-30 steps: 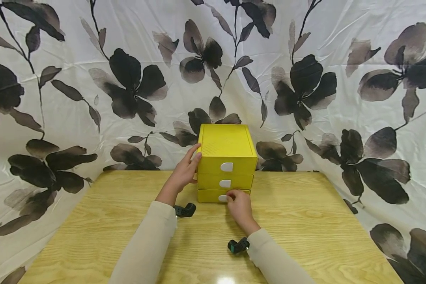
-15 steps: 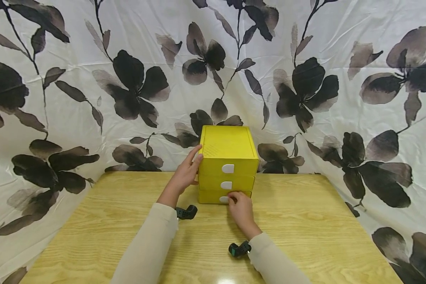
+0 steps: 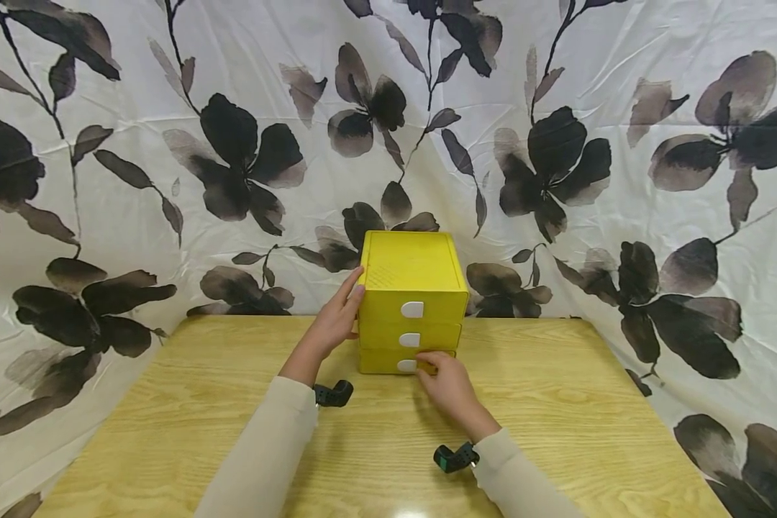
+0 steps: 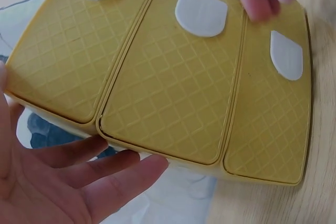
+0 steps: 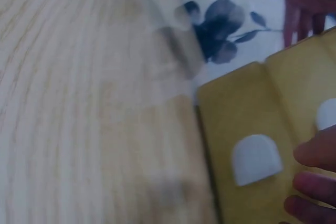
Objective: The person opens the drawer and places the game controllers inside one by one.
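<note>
A yellow drawer cabinet (image 3: 412, 298) stands at the far middle of the wooden table (image 3: 168, 417). The left hand (image 3: 335, 320) lies flat, fingers straight, against its left side. The right hand (image 3: 450, 385) touches the bottom drawer (image 3: 388, 361) beside its white handle (image 3: 406, 365); whether it pinches anything cannot be told. Since a second ago, its wrist has drawn back toward the person.

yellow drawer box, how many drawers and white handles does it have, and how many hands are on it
drawers: 3 (top, middle, bottom)
white handles: 3 (top, middle, bottom)
hands on it: 2 (left hand, right hand)
total: 8
</note>
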### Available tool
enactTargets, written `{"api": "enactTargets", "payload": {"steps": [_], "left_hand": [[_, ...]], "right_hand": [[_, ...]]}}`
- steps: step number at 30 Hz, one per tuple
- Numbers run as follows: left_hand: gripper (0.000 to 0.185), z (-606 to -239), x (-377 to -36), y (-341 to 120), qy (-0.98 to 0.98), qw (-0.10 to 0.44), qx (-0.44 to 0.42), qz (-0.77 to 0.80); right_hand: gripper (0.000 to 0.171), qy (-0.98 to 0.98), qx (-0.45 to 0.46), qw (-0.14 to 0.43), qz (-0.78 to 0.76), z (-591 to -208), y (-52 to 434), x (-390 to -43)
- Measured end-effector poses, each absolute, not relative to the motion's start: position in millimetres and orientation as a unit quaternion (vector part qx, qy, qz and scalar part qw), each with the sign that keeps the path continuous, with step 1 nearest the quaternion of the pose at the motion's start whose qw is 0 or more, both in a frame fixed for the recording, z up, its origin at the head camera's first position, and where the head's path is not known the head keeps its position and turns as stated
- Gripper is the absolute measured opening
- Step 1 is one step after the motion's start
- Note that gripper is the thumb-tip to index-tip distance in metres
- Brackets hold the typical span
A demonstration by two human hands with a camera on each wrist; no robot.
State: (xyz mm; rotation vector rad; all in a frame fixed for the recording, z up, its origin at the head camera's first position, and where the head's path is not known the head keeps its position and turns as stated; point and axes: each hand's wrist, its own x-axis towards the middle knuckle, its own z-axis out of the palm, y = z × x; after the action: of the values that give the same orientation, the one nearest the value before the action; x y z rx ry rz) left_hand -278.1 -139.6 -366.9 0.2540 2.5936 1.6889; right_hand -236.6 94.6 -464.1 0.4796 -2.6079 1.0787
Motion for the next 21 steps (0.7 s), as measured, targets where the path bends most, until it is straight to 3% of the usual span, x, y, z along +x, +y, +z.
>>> {"api": "enactTargets", "payload": {"steps": [6,21], "left_hand": [[0.058,-366.1,-270.8,-144.4,0.839,0.02,0.1,0.534],[0.059,-356.1,-244.5,-166.0,0.926,-0.055,0.125,0.353]], "right_hand": [[0.03,-0.909,0.18,0.127,0.355,-435.1,108.5,-224.0],[0.039,-0.907,0.218,0.211,0.293,-371.1,159.1,-213.1]]}}
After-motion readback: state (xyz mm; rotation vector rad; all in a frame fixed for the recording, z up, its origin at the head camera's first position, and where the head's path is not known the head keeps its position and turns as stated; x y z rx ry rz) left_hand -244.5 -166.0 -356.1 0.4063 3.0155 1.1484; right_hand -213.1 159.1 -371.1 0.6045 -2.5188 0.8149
